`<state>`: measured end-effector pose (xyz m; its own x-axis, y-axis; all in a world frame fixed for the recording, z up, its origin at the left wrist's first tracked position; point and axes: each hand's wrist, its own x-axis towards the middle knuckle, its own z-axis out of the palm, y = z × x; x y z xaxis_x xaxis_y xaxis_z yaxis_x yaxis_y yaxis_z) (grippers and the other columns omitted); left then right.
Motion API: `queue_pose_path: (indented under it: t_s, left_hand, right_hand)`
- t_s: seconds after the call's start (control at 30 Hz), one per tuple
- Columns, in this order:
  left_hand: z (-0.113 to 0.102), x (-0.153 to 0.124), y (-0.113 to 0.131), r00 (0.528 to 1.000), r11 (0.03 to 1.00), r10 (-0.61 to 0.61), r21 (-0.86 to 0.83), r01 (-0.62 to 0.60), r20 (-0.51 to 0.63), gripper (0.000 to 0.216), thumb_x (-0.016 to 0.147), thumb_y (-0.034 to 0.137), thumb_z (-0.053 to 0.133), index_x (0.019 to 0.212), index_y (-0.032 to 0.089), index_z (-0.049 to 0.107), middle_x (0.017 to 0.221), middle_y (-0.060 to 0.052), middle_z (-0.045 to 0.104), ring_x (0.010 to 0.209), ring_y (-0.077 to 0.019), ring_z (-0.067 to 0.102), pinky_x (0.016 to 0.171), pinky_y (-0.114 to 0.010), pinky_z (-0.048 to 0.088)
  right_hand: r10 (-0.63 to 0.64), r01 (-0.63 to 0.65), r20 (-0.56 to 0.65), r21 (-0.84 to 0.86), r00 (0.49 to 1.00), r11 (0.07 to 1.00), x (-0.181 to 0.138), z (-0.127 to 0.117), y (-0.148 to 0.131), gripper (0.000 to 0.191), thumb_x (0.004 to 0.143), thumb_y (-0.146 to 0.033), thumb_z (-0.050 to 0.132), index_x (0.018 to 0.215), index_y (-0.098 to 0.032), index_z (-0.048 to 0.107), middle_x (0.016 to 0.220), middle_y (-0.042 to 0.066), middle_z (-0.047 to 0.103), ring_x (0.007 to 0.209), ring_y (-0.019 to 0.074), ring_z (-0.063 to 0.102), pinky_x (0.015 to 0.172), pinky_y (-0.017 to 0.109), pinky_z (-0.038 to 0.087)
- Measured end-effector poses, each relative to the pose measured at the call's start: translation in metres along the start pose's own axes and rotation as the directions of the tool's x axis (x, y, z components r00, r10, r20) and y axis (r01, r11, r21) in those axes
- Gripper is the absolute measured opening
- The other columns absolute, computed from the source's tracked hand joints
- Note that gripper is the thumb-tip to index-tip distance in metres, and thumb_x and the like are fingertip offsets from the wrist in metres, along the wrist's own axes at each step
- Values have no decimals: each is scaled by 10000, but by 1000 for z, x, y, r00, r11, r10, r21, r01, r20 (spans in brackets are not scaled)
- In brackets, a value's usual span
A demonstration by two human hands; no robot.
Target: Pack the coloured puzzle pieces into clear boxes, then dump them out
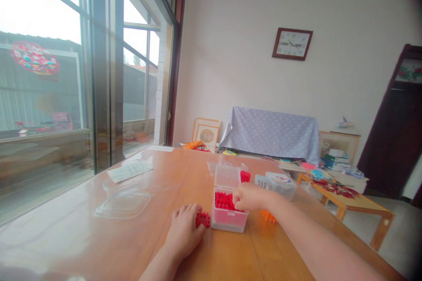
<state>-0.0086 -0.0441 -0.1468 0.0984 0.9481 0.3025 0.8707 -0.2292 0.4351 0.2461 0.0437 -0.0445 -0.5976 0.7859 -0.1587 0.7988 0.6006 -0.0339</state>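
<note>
A clear plastic box with its lid flipped back stands on the wooden table, holding red notched plastic blocks. My right hand reaches over the box's right side, fingers curled down at the blocks. What its closed fingers grip, if anything, is hidden. Left of the box, my left hand rests on the table, thumb and fingers closed around a red notched block. Another red block stands behind the box, beside its lid. Orange blocks lie below my right forearm.
A lidded clear box and grey blocks stand at the right rear. Clear container lids and a printed sheet lie on the left of the table. A window borders the left side.
</note>
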Motion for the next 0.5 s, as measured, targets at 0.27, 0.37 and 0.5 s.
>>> queue_pose_path:
  t_s: [0.27, 0.37, 0.5]
  left_hand:
    - [2, 1, -2, 1000, 1000, 13, -12, -14, -19, 175, 799, 255, 554, 969, 262, 597, 1038, -22, 688, 1025, -225, 567, 900, -348, 324]
    - [3, 1, -2, 1000, 1000, 12, 3, -12, -3, 181, 810, 256, 544, 982, 258, 597, 1046, -29, 686, 1037, -232, 563, 900, -347, 321]
    - [5, 1, -3, 1000, 1000, 22, 3, -22, -5, 198, 798, 233, 533, 984, 256, 597, 1042, -33, 684, 1038, -244, 562, 887, -345, 318]
  right_hand:
    - [44, -38, -77, 80, 996, 996, -8, -13, 4, 153, 715, -203, 585, 750, -192, 734, 641, -36, 635, 575, 98, 503, 529, 228, 257]
    - [21, -18, -53, 58, 998, 998, -9, -16, 3, 128, 707, -198, 591, 710, -179, 718, 602, -37, 605, 552, 96, 480, 524, 232, 248]
    - [1, 0, -16, 64, 1000, 998, -10, -21, 0, 105, 708, -211, 616, 691, -178, 714, 579, -34, 597, 552, 103, 481, 537, 229, 273]
